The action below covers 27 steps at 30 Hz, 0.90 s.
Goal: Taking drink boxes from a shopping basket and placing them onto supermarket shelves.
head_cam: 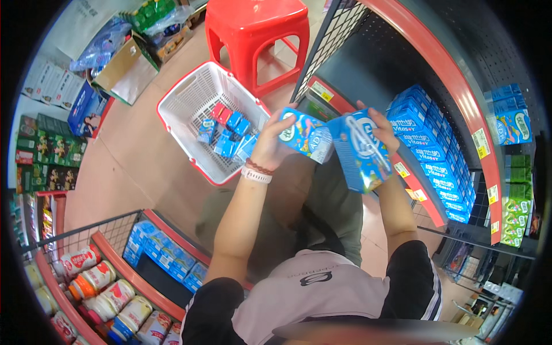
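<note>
My left hand [269,140] grips a blue drink carton [305,134] with a colourful printed front. In my right hand [381,129] is a second blue drink carton [360,151], turned so that the straws in clear wrap on its side face up. The two cartons are close together, their near edges almost meeting. Beyond my left hand, on the floor, stands a white plastic shopping basket [181,92] with a red rim. Several small blue cartons [225,144] and a few red ones [221,114] lie loose in its bottom.
A red plastic stool [258,21] stands behind the basket. At right, a shelf unit [453,56] holds stacked Vitasoy cartons [435,168]. Green cartons [515,220] sit on its upper shelf. Lower left, another rack holds bottles [112,297] and blue cartons [166,252]. Cardboard boxes [125,71] line the far left.
</note>
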{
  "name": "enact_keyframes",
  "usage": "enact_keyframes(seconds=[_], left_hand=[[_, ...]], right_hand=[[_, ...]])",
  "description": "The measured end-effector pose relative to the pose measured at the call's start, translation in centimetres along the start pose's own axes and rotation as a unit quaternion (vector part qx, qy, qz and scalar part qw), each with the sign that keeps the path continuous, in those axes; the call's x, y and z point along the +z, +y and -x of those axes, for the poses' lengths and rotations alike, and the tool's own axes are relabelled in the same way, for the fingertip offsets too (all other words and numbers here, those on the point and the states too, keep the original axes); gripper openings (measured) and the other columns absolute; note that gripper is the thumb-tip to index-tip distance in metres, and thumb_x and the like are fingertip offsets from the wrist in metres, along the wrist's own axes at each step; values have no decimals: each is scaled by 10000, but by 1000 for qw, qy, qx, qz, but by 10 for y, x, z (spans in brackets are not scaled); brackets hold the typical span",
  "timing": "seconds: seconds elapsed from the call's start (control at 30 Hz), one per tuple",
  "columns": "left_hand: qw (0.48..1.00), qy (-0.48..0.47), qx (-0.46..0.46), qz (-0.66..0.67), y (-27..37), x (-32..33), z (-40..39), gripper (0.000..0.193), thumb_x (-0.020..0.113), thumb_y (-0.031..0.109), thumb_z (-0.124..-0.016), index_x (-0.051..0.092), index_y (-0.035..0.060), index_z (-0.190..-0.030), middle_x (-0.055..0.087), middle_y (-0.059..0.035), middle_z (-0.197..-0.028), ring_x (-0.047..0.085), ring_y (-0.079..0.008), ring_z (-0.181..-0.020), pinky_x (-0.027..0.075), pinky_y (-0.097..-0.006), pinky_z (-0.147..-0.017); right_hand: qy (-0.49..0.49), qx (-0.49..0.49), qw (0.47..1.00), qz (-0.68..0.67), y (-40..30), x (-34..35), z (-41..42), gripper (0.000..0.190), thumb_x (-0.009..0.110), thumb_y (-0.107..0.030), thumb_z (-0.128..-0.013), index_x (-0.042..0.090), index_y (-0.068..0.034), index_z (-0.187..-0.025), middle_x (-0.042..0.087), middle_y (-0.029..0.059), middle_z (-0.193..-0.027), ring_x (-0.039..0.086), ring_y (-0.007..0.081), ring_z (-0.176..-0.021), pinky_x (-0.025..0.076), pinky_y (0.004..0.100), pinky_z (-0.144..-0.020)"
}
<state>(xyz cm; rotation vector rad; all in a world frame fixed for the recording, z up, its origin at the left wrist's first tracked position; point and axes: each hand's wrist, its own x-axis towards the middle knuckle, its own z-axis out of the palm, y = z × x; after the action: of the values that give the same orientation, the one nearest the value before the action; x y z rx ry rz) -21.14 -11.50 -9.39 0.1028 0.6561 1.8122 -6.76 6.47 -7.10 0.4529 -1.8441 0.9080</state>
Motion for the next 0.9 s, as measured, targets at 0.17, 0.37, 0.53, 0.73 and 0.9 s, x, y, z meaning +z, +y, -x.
enact_keyframes(seconds=[0.17,0.37,0.53,0.73,0.9], left_hand=[[999,-8,11,-33,-17,-14,-7,369,540,289,-893,513,47,-1171,616,-59,-985,624,-149,-855,514,-303,-729],[998,-1,-56,-41,-30,0,-3,691,388,661,-839,511,73,-1181,603,-99,-1103,594,-216,-1008,488,-403,-832],[995,-21,-100,2,-28,-3,-2,674,409,663,-823,520,107,-1187,583,-122,-1156,566,-296,-1054,432,-539,-874],[993,-5,-114,20,-26,-3,-5,622,413,616,-842,532,113,-1188,586,-121,-1155,562,-309,-1057,409,-580,-871],[990,13,-115,-84,-15,7,0,665,399,639,-839,537,84,-1178,598,-132,-1120,571,-297,-1039,474,-506,-817]], right_hand=[[-374,35,917,134,-22,-2,-52,197,610,-6,-744,578,-68,-928,521,183,-1239,553,367,-1085,496,371,-865],[-463,84,875,113,-5,1,-60,359,631,-15,-715,549,-139,-1042,554,104,-1224,573,296,-1062,515,338,-798],[-562,109,803,165,-2,9,-62,486,535,-26,-826,471,-194,-1277,432,106,-1354,455,272,-1208,422,330,-943],[-65,762,581,-279,-6,10,-54,442,590,-263,-862,480,-54,-1235,471,134,-1300,513,205,-1134,433,313,-922],[-206,817,494,-213,-21,19,-40,520,603,-355,-828,449,-83,-1243,617,87,-1082,621,170,-934,487,352,-843]])
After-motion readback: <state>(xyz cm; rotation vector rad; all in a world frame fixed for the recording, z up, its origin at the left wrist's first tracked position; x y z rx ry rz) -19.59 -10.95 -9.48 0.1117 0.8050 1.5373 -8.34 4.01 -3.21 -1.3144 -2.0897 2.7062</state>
